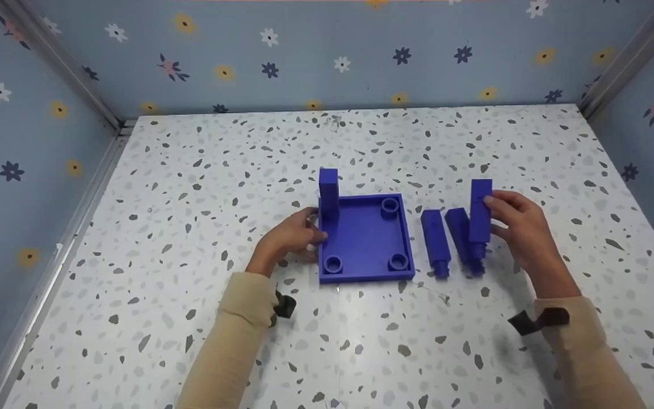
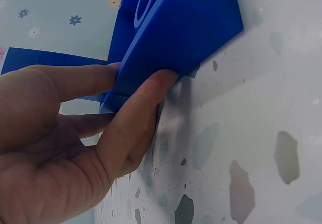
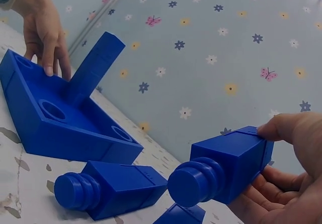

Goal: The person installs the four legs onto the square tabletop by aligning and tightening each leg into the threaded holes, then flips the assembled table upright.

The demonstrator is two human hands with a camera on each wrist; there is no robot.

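A blue square tabletop piece (image 1: 365,241) lies with its rim and round corner sockets facing up. One square blue leg (image 1: 329,190) stands upright in its far left corner. My left hand (image 1: 292,233) grips the left side, thumb inside the rim. My right hand (image 1: 525,230) pinches another blue leg (image 3: 229,158) by its plain end, raised off the table, its ridged round end toward me. Below and left of it lie two more legs, one nearer the tabletop piece (image 1: 436,241) and one partly hidden behind the held leg (image 1: 460,230).
Everything stands on a white speckled table (image 1: 236,170). A blue flowered wall panel (image 1: 304,51) closes the back, with similar panels at left and right in metal frames. Dark straps (image 1: 543,321) show at both sleeves.
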